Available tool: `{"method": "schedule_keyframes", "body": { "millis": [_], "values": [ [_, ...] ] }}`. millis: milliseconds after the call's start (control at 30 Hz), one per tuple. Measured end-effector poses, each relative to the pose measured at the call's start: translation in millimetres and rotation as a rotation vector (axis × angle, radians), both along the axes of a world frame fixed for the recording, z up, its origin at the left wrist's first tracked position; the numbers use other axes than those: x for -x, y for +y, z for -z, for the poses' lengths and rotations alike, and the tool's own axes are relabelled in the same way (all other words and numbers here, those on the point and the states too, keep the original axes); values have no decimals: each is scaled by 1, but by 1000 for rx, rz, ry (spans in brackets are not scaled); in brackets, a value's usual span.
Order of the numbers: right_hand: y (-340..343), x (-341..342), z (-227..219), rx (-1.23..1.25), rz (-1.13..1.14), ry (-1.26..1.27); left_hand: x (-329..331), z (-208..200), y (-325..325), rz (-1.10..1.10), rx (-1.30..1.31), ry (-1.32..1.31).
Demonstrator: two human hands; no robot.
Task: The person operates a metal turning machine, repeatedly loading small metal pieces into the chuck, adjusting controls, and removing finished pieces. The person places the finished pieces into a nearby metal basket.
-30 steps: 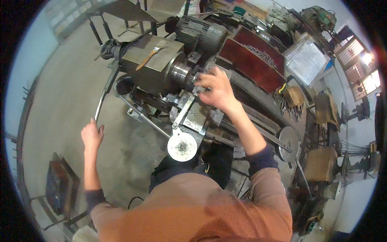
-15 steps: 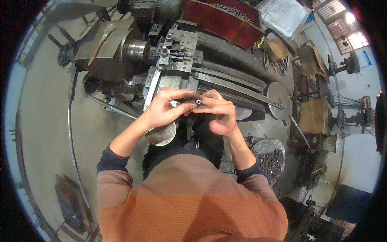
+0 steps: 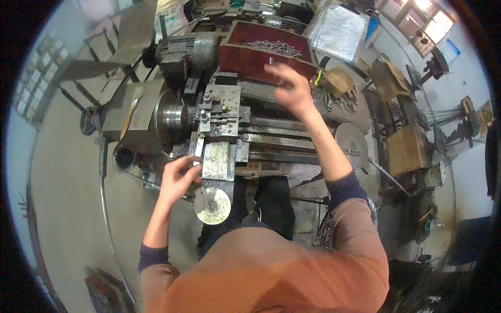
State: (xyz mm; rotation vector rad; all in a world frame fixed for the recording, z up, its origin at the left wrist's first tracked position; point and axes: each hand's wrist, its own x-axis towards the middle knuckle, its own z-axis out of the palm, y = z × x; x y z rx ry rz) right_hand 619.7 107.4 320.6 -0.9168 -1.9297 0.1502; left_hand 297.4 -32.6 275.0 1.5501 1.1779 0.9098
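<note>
Pale concrete floor spreads around a grimy lathe, whose grey headstock cover carries a brush with a wooden handle. Behind the lathe's bed sits a dark red box with many small metal pieces inside. Over its front wall reaches the right hand, blurred and with bent fingers; one small cylindrical piece shows right at their tips, though I cannot tell whether they grip it or are apart from it. The left hand is at a flat metal lever, near a round handwheel, its fingers curled; whether they clamp anything I cannot tell.
</note>
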Motion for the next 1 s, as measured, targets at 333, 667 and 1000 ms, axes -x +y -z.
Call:
{"method": "schedule_keyframes", "body": {
  "millis": [333, 667, 1000],
  "values": [
    [-134, -20, 119, 462, 89, 80, 59, 84, -1, -350, 82, 254],
    [-369, -260, 222, 985, 1246, -265, 103, 145, 13, -335, -128, 569],
    [-391, -252, 252, 872, 831, -358, 111, 152, 21, -364, -5, 606]
  ]
}}
